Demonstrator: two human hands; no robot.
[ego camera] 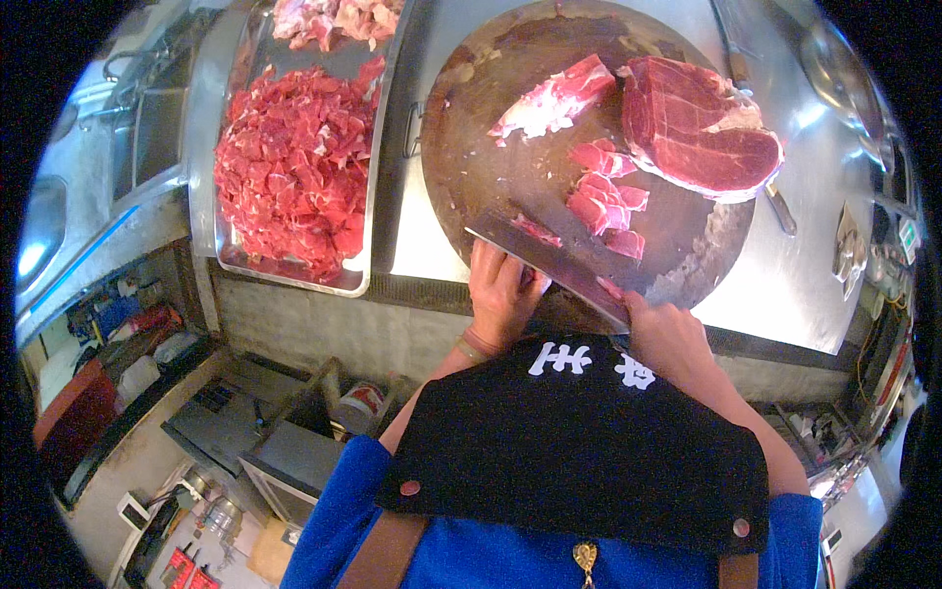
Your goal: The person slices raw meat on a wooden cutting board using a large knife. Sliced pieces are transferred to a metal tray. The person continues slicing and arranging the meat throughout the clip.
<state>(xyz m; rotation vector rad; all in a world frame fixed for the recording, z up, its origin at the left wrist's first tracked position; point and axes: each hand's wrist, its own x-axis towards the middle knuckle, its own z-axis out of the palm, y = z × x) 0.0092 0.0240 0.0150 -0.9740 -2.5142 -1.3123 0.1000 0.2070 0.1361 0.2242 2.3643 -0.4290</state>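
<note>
My right hand (659, 324) is closed around the handle end of a broad-bladed cleaver (563, 276), over the near edge of a round wooden chopping block (471, 169). On the blade's left side is my left hand (504, 283), its fingers bent against a piece of meat (537, 280) mostly hidden by the fingers and blade. Beyond the blade lie several thin slices of raw red meat (600, 202) and a narrow scrap (536, 230). A fatty strip of meat (556, 99) and a large raw meat block (699, 129) rest farther back on the block.
A metal tray (372, 213) at the left holds a heap of sliced raw meat (298, 169), with fatty pieces (335, 22) behind. Right of the block lie a knife handle (780, 210), another long handled tool (738, 70) and a crumpled cloth or bag (850, 247) on the steel table (802, 287).
</note>
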